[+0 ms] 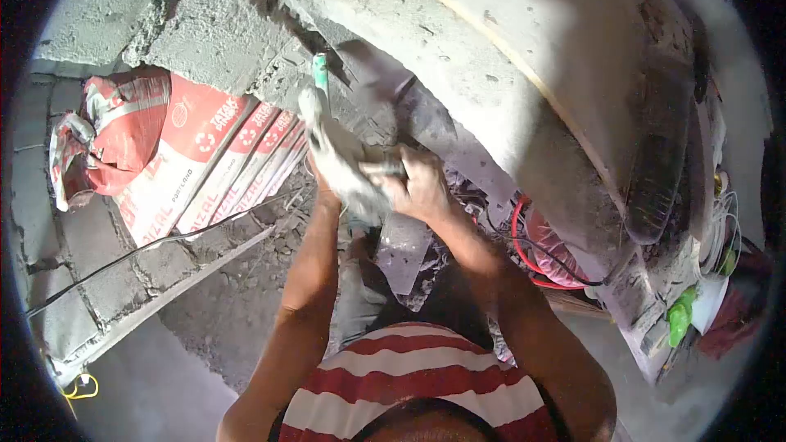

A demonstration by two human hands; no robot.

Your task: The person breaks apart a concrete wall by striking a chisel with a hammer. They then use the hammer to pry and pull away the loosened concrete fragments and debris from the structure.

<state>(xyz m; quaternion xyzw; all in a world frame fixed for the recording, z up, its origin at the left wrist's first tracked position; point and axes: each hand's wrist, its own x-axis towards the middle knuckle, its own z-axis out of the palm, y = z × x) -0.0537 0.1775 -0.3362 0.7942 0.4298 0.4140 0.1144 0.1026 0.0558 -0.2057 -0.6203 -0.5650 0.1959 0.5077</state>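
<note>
A crumpled grey-white cloth-like piece [348,170], dusty and long, is between my hands in the middle of the view. My right hand [419,187] has its fingers closed on the piece's right side, close to its lower end. Of my left hand [325,190] only the part by the wrist shows, at the left side of the piece; its fingers are hidden by it. I cannot tell whether the piece is worn on that hand or held. A green and white cylindrical thing [320,71] stands out just above the upper end of the piece.
Red and white cement bags [217,147] lie stacked at left beside a block wall [106,245], with a black cable [155,247] across it. Rough concrete slabs [491,57] rise ahead and right. A red hose [517,237] and a green bag [680,316] are at right. Rubble covers the ground [237,295].
</note>
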